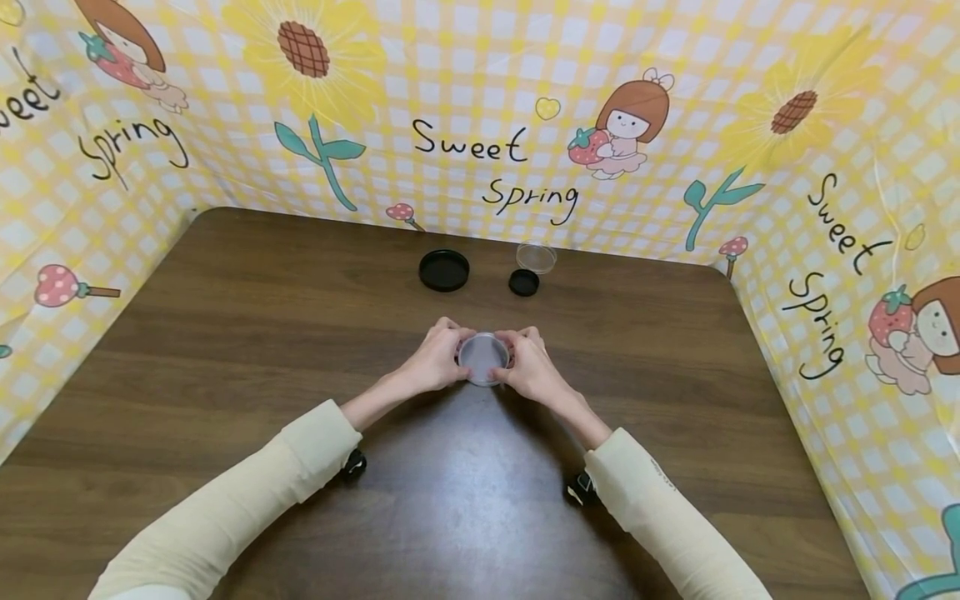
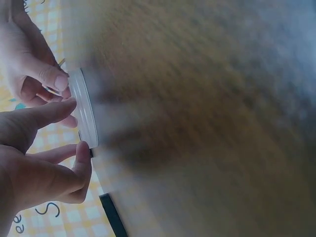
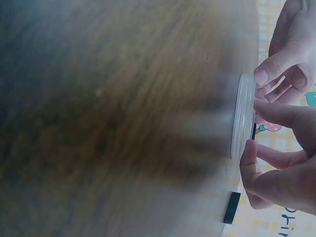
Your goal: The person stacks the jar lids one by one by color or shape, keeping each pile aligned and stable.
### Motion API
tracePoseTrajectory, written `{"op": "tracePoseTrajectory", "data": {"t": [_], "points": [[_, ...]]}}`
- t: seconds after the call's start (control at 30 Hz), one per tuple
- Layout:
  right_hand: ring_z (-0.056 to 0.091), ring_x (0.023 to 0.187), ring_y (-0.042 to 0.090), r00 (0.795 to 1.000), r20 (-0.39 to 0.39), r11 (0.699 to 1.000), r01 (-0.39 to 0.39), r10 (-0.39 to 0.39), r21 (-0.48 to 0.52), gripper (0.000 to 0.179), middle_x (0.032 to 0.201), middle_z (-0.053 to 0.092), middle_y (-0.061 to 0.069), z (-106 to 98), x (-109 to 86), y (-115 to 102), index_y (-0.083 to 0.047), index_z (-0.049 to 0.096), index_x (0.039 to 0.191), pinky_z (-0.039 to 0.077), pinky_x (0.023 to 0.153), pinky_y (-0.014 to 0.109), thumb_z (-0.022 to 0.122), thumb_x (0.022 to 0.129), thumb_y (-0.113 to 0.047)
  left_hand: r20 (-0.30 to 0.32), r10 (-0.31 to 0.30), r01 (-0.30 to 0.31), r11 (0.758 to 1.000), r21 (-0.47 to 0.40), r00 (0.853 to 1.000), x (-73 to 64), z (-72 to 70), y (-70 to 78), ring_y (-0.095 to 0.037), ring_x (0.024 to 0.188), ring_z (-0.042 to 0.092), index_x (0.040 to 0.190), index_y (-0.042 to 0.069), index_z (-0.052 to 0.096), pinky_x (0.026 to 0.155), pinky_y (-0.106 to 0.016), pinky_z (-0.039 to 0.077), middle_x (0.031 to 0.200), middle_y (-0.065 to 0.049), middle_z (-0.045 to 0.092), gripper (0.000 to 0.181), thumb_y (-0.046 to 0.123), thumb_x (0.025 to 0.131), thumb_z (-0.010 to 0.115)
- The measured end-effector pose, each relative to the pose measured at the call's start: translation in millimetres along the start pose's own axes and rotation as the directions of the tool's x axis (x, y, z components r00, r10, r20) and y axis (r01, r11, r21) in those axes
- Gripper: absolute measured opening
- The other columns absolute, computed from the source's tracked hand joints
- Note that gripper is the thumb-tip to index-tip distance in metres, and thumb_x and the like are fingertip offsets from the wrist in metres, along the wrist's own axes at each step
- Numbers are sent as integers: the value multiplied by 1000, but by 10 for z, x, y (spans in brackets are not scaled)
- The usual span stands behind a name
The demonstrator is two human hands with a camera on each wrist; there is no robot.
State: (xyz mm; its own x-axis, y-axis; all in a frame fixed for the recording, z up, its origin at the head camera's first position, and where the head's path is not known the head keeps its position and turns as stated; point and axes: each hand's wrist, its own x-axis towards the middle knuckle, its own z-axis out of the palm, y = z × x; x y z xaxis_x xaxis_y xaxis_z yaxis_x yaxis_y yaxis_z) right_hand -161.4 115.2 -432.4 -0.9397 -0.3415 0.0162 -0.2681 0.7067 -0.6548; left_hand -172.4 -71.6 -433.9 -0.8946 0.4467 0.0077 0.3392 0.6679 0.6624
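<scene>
A clear, shallow round dish (image 1: 484, 360) like a petri dish lies flat on or close over the table, between both hands. My left hand (image 1: 438, 357) grips its left side, thumb at the near edge and fingers round the far side. From the right, my right hand (image 1: 528, 362) holds it in mirror fashion. Seen edge-on in the left wrist view, the dish (image 2: 85, 109) has ridged clear walls, with the left hand (image 2: 49, 170) at its lower end. In the right wrist view the right hand (image 3: 284, 170) pinches the dish's rim (image 3: 242, 118).
Toward the back of the brown table (image 1: 300, 292) lie a larger black round dish (image 1: 444, 271), a small black round dish (image 1: 523, 282) and a clear round lid or dish (image 1: 537, 257) just behind it. A yellow checked cloth (image 1: 465, 100) walls the back and sides.
</scene>
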Motion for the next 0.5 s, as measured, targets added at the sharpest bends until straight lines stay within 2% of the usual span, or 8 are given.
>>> {"op": "tracePoseTrajectory", "data": {"t": [0.27,0.5], "points": [[40,113,33,1000,6,1000,-12,12,-12,58,99,58,20,1,3,-33,8,56,128,36,89,45,80,77,-7,-1,-3,3,1000,7,1000,-2,1,-5,-32,108,46,127,-9,57,89,-41,43,116,-23,53,59,2,74,81],[39,115,35,1000,7,999,9,-9,-45,57,113,56,24,8,7,-41,9,57,127,34,92,47,79,77,-6,0,-9,9,1000,4,1000,-4,7,-3,-31,107,46,127,-9,57,88,-41,44,115,-22,52,58,2,75,81]]}}
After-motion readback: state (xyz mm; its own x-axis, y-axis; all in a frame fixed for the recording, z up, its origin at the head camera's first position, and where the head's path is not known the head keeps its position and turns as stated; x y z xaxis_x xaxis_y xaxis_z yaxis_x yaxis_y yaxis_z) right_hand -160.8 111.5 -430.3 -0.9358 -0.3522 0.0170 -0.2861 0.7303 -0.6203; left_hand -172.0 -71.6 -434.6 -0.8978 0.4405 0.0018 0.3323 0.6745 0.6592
